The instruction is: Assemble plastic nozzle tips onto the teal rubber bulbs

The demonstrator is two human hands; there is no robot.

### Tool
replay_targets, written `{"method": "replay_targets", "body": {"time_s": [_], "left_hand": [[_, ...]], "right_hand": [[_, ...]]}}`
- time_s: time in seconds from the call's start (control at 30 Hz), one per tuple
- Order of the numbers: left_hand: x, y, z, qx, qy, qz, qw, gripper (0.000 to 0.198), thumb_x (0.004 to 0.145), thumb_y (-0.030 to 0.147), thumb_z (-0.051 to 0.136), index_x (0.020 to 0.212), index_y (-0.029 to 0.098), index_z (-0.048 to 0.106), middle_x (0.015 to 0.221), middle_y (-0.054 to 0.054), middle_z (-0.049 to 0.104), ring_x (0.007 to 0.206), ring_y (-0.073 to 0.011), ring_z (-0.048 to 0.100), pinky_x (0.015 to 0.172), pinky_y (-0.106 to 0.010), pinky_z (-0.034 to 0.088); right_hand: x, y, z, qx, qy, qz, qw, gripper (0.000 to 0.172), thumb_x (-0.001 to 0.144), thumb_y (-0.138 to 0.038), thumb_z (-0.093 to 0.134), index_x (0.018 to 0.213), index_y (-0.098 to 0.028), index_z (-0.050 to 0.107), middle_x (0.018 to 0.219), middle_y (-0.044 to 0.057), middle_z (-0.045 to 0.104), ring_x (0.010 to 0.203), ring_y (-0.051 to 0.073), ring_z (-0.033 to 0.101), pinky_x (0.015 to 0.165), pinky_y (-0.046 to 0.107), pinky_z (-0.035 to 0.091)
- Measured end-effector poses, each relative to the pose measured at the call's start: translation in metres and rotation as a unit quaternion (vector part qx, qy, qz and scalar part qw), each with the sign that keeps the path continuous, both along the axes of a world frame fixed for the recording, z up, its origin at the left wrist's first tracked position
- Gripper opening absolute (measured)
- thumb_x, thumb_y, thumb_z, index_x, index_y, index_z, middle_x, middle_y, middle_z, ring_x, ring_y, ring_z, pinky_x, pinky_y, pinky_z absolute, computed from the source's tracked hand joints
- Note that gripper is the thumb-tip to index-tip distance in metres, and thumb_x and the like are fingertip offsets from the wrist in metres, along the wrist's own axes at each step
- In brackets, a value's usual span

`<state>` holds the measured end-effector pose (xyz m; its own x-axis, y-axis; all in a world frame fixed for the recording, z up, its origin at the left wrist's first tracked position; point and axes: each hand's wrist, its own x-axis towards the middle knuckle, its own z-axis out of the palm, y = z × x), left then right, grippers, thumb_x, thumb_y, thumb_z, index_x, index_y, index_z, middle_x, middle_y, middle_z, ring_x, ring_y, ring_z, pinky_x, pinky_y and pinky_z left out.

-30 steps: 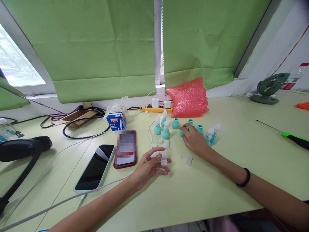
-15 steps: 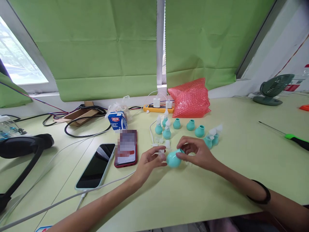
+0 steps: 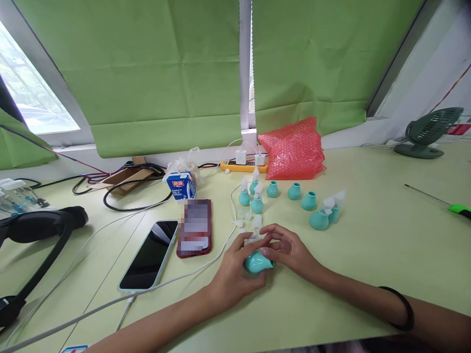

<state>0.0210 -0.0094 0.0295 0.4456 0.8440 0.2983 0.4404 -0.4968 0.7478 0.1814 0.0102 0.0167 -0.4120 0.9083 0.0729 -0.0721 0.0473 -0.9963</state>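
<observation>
A teal squeeze bulb (image 3: pixel 257 263) lies on its side in my left hand (image 3: pixel 235 272), its open neck facing right. My left fingers and thumb wrap round it, just above the table. Close against it is my right hand (image 3: pixel 289 250), fingers curled and thumb at the bulb's upper side; what those fingers hold, if anything, is hidden. Behind my hands lie small clear plastic pieces (image 3: pixel 256 222). Farther back stand several bulbs with clear pointed tips, one being this tipped bulb (image 3: pixel 257 204). Open-necked bulbs (image 3: pixel 308 201) stand to their right, near more tipped ones (image 3: pixel 319 219).
To the left lie a black-screened phone (image 3: pixel 149 255), a red-cased phone (image 3: pixel 195 228) and a white cable (image 3: pixel 176 277). A blue milk carton (image 3: pixel 181 186), yellow power strip (image 3: pixel 231 166) and red bubble-wrap bag (image 3: pixel 294 152) stand behind. A screwdriver (image 3: pixel 429 193) and fan (image 3: pixel 423 132) are at right.
The bulb has passed from my right hand's grip into my left hand, moving slightly nearer and turning so its neck faces right. My right hand has shifted down beside it.
</observation>
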Motion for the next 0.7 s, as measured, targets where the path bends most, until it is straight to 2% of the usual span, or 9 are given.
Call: {"method": "replay_targets", "body": {"time_s": [0.17, 0.27, 0.37, 0.43, 0.57, 0.63, 0.7], "left_hand": [[0.001, -0.001, -0.006, 0.037, 0.027, -0.028, 0.999, 0.059, 0.062, 0.010, 0.052, 0.118, 0.023, 0.041, 0.118, -0.007, 0.038, 0.109, -0.0223, 0.039, 0.092, -0.033, 0.034], [0.000, -0.001, -0.007, 0.038, 0.044, -0.055, 0.997, 0.059, 0.064, 0.009, 0.050, 0.119, 0.024, 0.038, 0.123, -0.007, 0.032, 0.111, -0.0219, 0.037, 0.093, -0.032, 0.034], [0.000, -0.001, -0.007, 0.010, 0.085, -0.077, 0.993, 0.060, 0.066, 0.010, 0.049, 0.122, 0.024, 0.034, 0.122, -0.010, 0.032, 0.104, -0.0226, 0.044, 0.086, -0.033, 0.040], [0.000, -0.002, -0.007, 0.002, 0.111, -0.085, 0.990, 0.061, 0.066, 0.010, 0.049, 0.123, 0.025, 0.033, 0.124, -0.011, 0.029, 0.103, -0.0242, 0.045, 0.083, -0.035, 0.041], [-0.001, -0.004, -0.009, 0.044, 0.106, -0.080, 0.990, 0.056, 0.068, 0.008, 0.047, 0.119, 0.028, 0.037, 0.137, -0.008, 0.010, 0.117, -0.0268, 0.031, 0.087, -0.034, 0.037], [-0.002, -0.004, -0.009, 0.068, 0.077, -0.053, 0.993, 0.052, 0.071, 0.010, 0.046, 0.119, 0.026, 0.037, 0.135, -0.009, 0.018, 0.115, -0.0248, 0.034, 0.088, -0.033, 0.035], [-0.004, -0.003, -0.008, 0.080, 0.033, -0.005, 0.996, 0.046, 0.071, 0.013, 0.047, 0.116, 0.023, 0.039, 0.123, -0.010, 0.040, 0.107, -0.0225, 0.043, 0.086, -0.031, 0.036]], "right_hand": [[0.000, 0.005, -0.005, -0.002, -0.010, 0.034, 0.999, 0.035, 0.067, -0.033, 0.061, 0.095, -0.018, 0.047, 0.081, 0.003, 0.054, 0.074, 0.014, 0.054, 0.062, 0.026, 0.047], [0.001, 0.004, -0.005, 0.028, -0.011, 0.060, 0.998, 0.038, 0.068, -0.030, 0.059, 0.101, -0.019, 0.046, 0.084, 0.003, 0.053, 0.076, 0.013, 0.053, 0.064, 0.025, 0.046], [0.001, 0.000, -0.001, 0.067, -0.028, 0.080, 0.994, 0.037, 0.069, -0.024, 0.058, 0.103, -0.019, 0.044, 0.083, 0.001, 0.051, 0.071, 0.011, 0.051, 0.062, 0.023, 0.044], [0.000, -0.002, 0.002, 0.097, -0.049, 0.075, 0.991, 0.031, 0.069, -0.020, 0.056, 0.098, -0.019, 0.046, 0.083, 0.001, 0.050, 0.070, 0.010, 0.049, 0.061, 0.022, 0.044], [-0.001, -0.003, 0.005, 0.152, -0.092, 0.022, 0.984, 0.012, 0.071, -0.019, 0.053, 0.083, -0.018, 0.050, 0.080, 0.001, 0.050, 0.073, 0.012, 0.049, 0.061, 0.022, 0.044], [0.001, -0.002, 0.005, 0.157, -0.086, -0.017, 0.984, 0.009, 0.074, -0.022, 0.051, 0.081, -0.018, 0.049, 0.077, 0.001, 0.049, 0.070, 0.011, 0.049, 0.058, 0.022, 0.044], [0.004, -0.001, 0.005, 0.154, -0.067, -0.052, 0.984, 0.009, 0.076, -0.025, 0.050, 0.083, -0.019, 0.048, 0.077, 0.000, 0.048, 0.067, 0.010, 0.049, 0.054, 0.020, 0.045]]}}
